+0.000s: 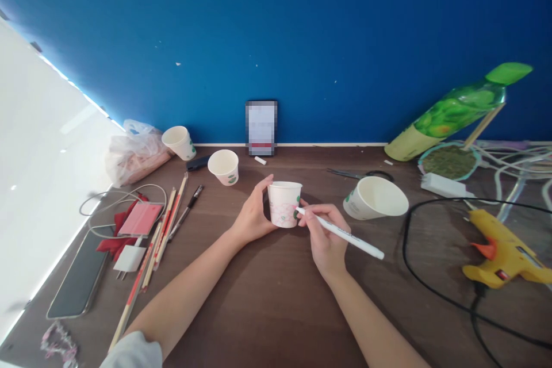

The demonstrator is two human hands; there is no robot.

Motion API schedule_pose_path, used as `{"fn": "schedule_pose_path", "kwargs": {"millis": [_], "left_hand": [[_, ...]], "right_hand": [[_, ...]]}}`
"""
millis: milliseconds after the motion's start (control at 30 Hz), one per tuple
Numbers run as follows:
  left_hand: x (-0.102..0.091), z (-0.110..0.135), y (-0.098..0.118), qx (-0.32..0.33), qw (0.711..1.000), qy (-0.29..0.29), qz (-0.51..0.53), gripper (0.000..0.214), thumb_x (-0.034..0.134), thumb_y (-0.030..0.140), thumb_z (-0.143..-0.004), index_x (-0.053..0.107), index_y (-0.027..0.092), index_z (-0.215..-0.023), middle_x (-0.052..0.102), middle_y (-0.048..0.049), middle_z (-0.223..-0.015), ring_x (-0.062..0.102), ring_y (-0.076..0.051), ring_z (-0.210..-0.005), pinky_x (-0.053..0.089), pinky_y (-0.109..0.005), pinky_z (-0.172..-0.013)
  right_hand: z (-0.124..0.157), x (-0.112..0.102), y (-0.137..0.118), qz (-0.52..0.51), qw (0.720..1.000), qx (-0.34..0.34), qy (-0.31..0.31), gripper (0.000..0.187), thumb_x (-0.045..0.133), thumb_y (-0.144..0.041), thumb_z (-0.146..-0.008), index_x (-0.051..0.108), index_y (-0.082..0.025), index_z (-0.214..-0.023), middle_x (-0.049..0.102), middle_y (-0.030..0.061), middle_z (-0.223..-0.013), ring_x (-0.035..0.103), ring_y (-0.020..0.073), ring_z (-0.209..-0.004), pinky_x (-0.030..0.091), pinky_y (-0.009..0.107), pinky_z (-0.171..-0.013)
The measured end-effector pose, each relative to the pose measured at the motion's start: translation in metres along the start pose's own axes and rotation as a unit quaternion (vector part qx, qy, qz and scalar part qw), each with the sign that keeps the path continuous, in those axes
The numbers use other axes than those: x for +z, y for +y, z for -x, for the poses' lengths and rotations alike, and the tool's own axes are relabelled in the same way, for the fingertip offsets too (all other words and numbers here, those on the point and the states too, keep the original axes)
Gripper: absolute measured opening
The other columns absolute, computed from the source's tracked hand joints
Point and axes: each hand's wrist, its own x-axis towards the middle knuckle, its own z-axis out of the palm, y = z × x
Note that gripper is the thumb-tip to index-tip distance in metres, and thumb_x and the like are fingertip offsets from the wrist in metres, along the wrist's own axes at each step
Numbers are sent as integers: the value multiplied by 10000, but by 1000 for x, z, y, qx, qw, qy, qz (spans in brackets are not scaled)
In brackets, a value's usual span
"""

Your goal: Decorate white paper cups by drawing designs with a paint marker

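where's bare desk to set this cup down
Bare desk lies at the near edge, this side of the left hand on the cup and the right hand holding the pen. Also free: between right hand and black cable, between chopsticks and left hand. Crowded: far left and around the glue gun.

The dark wooden desk (267, 299) carries a phone (80, 276), charger (129, 257) and wooden sticks (161, 236) at left, a patterned paper cup (284, 204) mid-desk, a tipped cup (375, 198) beside scissors (357, 174), and a yellow glue gun (502, 250) at right.
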Motion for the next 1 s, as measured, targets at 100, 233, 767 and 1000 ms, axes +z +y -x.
{"fn": "schedule_pose_path", "kwargs": {"millis": [100, 233, 767, 1000], "left_hand": [[0, 0, 0, 0, 1000, 4, 0, 981, 841, 383, -622, 235, 219, -1375, 365, -206, -1492, 462, -326, -1345, 433, -493, -1092], [0, 0, 0, 6, 1000, 6, 1, 957, 829, 376, -638, 234, 211, -1370, 369, -213, -1484, 468, -326, -1340, 436, -496, -1089], [0, 0, 2, -16, 1000, 0, -4, 961, 821, 376, -642, 224, 201, -1376, 370, -216, -1483, 469, -324, -1340, 438, -494, -1090], [-1, 0, 4, -24, 1000, -6, -5, 979, 827, 365, -636, 216, 211, -1386, 362, -210, -1489, 455, -334, -1349, 436, -504, -1089]], "right_hand": [[0, 2, -2, 6, 1000, -1, 4, 151, 666, -326, -815, 589, -210, -756, 638, -22, -556, 723, 201, -731, 578, 383, -774], [0, 3, -2, 7, 1000, -5, 12, 138, 656, -313, -819, 580, -212, -764, 646, -28, -567, 718, 183, -703, 582, 369, -771], [-1, 2, 0, 6, 999, 29, 42, 148, 665, -319, -796, 568, -211, -768, 634, -36, -551, 702, 180, -677, 565, 330, -687], [-1, 1, 3, 4, 999, 30, 44, 145, 673, -316, -792, 575, -213, -768, 619, -48, -542, 689, 170, -659, 549, 334, -707]]}}
